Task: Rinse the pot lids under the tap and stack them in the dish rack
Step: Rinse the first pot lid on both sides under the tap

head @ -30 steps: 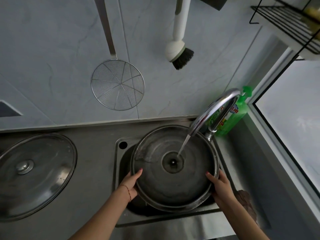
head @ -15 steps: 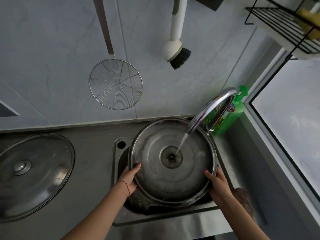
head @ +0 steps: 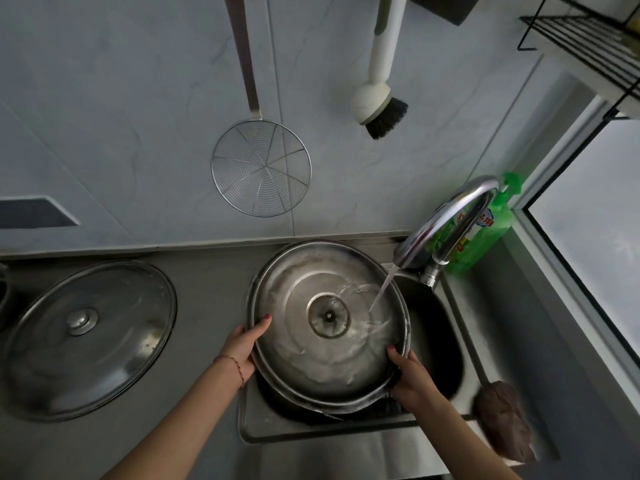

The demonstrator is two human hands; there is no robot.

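Observation:
A large steel pot lid [head: 322, 355], underside up, is held over the sink [head: 446, 348] under the running tap [head: 446, 223]. Water hits the lid right of its centre and spreads over it. My left hand [head: 244, 344] grips the lid's left rim with the thumb on the inside. My right hand [head: 410, 374] grips the lower right rim. A second steel lid [head: 86, 337] with a round knob lies on the counter to the left.
A green dish-soap bottle [head: 491, 230] stands behind the tap. A brown cloth [head: 504, 420] lies on the sink's right edge. On the wall hang a wire skimmer [head: 261, 168] and a white brush [head: 379, 105]. A black wire shelf [head: 585, 46] is at the upper right.
The lid has shifted left and tilted, so the water stream now lands right of its centre instead of on it. Both hands kept their grip on the rim.

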